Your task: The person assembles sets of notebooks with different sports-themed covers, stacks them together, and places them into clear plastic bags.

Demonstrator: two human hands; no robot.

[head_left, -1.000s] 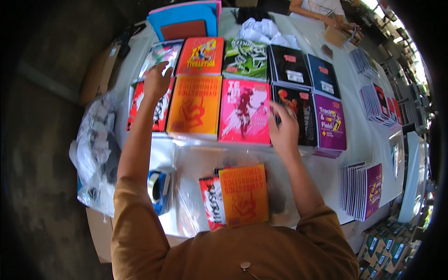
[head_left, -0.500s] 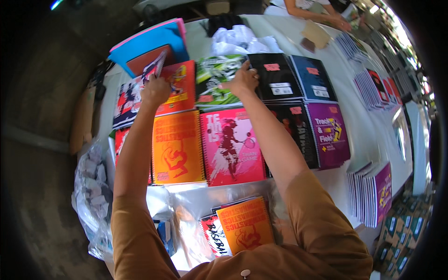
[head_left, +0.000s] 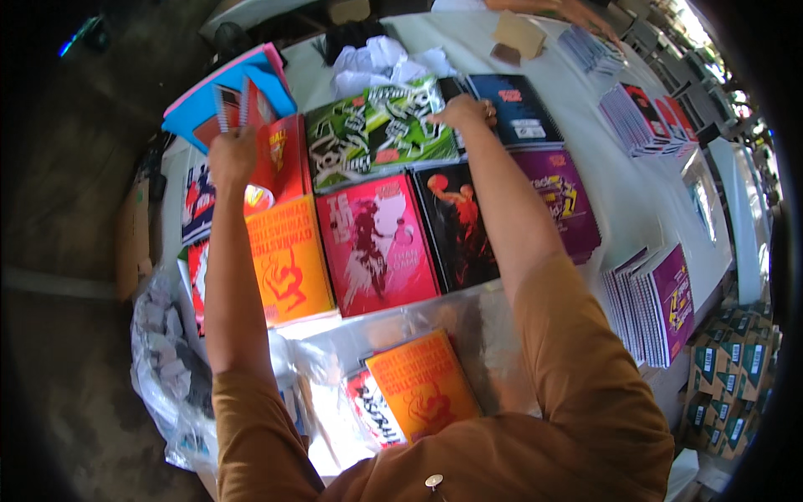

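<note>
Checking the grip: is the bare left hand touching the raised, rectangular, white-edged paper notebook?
Touching: the head view shows the left hand gripping the white-edged notebook by its lower end.

Seemingly a packing workshop, pale worktable [head_left: 648, 188], rows of spiral notebooks [head_left: 381, 243], piled cartons [head_left: 730, 368], bagged paper [head_left: 173, 372]

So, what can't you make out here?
In the head view:
Red-and-white notebook: mostly hidden behind the left forearm.
Far-row black notebook: largely covered by the right hand and a green notebook.
Co-worker: mostly cut off by the top edge.
Carton labels: too small to read.
</note>
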